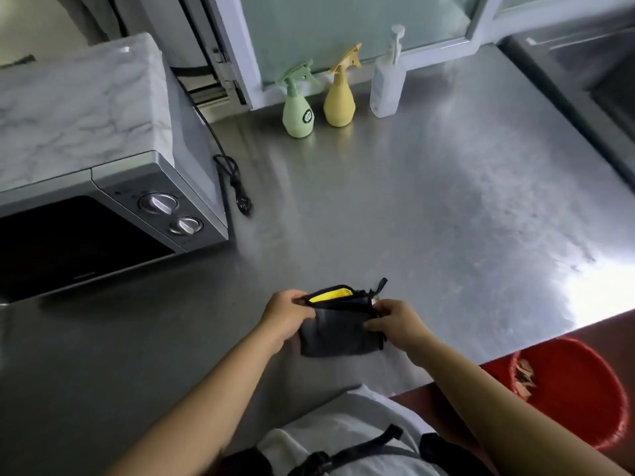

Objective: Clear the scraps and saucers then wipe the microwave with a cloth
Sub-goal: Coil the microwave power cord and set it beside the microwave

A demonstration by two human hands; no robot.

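Two spray bottles are counted, one green (297, 108) and one yellow (339, 94), with one pump bottle (387, 82) to their right. One microwave (92, 159) with two knobs, one cloth (338, 329), one cord (230, 173), one red bucket (570, 389) and two hands are seen.

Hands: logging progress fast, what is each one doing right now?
Left hand: grips the left edge of the dark cloth.
Right hand: pinches the cloth's right edge.
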